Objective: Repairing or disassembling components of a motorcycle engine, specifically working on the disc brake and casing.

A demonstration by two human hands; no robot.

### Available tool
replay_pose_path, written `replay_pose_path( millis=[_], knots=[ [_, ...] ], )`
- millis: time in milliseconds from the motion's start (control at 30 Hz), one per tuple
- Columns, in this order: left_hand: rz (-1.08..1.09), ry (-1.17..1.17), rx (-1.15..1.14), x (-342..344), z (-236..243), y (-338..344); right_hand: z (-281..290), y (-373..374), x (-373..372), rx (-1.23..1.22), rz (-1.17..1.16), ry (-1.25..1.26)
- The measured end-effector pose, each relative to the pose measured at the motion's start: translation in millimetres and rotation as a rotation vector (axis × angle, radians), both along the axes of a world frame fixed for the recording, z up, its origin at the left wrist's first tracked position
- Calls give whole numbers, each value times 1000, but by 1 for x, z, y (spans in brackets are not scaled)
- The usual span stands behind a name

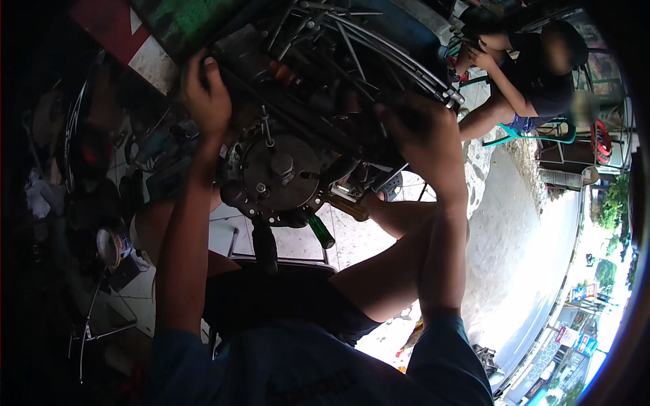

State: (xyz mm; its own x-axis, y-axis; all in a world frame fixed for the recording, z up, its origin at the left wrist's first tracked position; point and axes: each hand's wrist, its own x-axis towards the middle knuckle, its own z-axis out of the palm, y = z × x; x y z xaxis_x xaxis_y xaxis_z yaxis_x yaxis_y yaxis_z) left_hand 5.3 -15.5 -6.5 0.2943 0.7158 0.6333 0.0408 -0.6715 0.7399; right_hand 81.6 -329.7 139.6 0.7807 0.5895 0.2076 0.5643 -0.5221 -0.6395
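A round metal rack (261, 159) carries a green handle (321, 232) and an amber handle (349, 208)

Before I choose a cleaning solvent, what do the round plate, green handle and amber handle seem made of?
Round plate: likely steel, dull, from its grey, worn surface. Green handle: probably glossy plastic, given bright highlights. Amber handle: perhaps plastic too, from its yellow tint; shade hides the finish.

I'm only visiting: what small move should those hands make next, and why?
Perhaps ease the right hand back slightly: it reaches into deep shadow close to the metal rods, so whatever it may be touching is hard to make out.
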Motion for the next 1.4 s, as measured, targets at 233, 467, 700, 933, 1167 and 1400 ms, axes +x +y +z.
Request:
replay_pose_path(
  millis=[233,467,700,933,1167,1400],
  knots=[
    [-26,23,-31,-1,4,1,-30,48,14,-139,231,-291],
    [-17,9,-8,0,1,4,-58,112,27,-52,215,-458],
    [-14,19,-8,-2,-5,11,-63,135,26,-222,156,-459],
    [-33,12,-25,-2,-1,7,-68,142,29,-291,118,-472],
    [7,27,39,-1,-2,10,-59,145,24,-295,129,-496],
    [-8,18,3,1,0,3,-33,102,41,-268,39,-535]
  ],
)
